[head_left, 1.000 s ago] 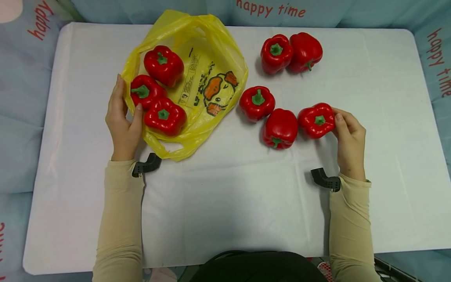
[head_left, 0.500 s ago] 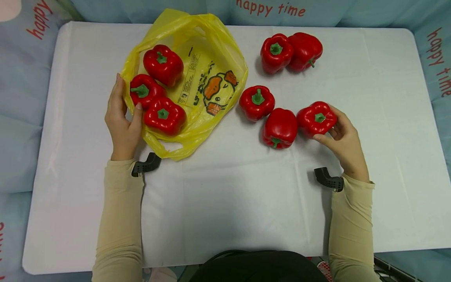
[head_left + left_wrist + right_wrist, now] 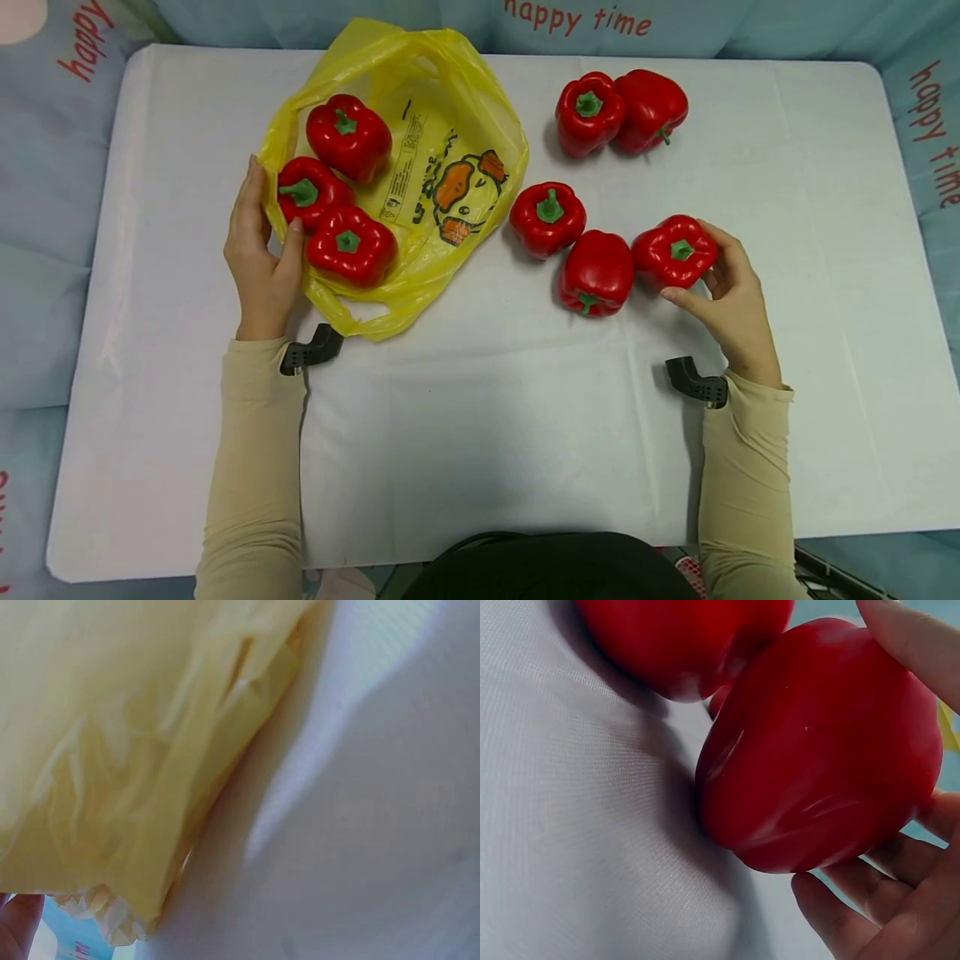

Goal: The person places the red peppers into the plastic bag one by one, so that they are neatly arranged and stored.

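A yellow plastic bag [image 3: 408,275] lies with its mouth facing up, and three red bell peppers [image 3: 348,137] are inside it. My left hand [image 3: 262,258] grips the bag's left edge, thumb over the rim and fingers along the outside. In the left wrist view the bag [image 3: 112,787] hides most of that hand. On the right, my right hand [image 3: 723,292] holds a red bell pepper [image 3: 672,250] between thumb and fingers, its green stem up. The right wrist view shows fingers around this pepper [image 3: 825,750], close above the white cloth.
Just left of the held pepper sit two more red bell peppers, one on its side [image 3: 597,271] and one upright [image 3: 546,218]. Another pair [image 3: 588,114] stands farther back. White cloth covers the table [image 3: 480,433], with a blue printed curtain [image 3: 735,29] around its edges.
My right hand has shifted from the pepper's right side to a wider grip, with the thumb at its near side. The pepper has turned slightly. My left hand and the bag stay in place.
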Tool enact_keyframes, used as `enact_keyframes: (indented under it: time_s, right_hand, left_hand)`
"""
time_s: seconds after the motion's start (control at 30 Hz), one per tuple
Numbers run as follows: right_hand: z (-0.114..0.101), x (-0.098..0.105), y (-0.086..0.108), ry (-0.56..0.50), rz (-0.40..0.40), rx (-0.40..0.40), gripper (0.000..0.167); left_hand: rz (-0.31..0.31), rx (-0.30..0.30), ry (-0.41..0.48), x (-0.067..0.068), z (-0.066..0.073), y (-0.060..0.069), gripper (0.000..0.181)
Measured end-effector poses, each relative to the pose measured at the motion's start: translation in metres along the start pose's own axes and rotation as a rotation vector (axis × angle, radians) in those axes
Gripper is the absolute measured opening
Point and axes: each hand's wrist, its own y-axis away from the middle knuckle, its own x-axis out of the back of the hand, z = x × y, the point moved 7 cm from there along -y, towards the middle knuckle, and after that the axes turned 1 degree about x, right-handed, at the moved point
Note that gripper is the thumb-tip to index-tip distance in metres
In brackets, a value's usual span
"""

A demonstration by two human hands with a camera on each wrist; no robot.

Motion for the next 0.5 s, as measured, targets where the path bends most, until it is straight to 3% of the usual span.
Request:
enact_keyframes:
  time_s: [0.5]
  right_hand:
    - [0.0015, -0.0017, -0.0001, 0.052, -0.004, 0.002, 0.083]
  left_hand:
    - [-0.005, 0.009, 0.002, -0.0001, -0.0004, -0.0004, 0.051]
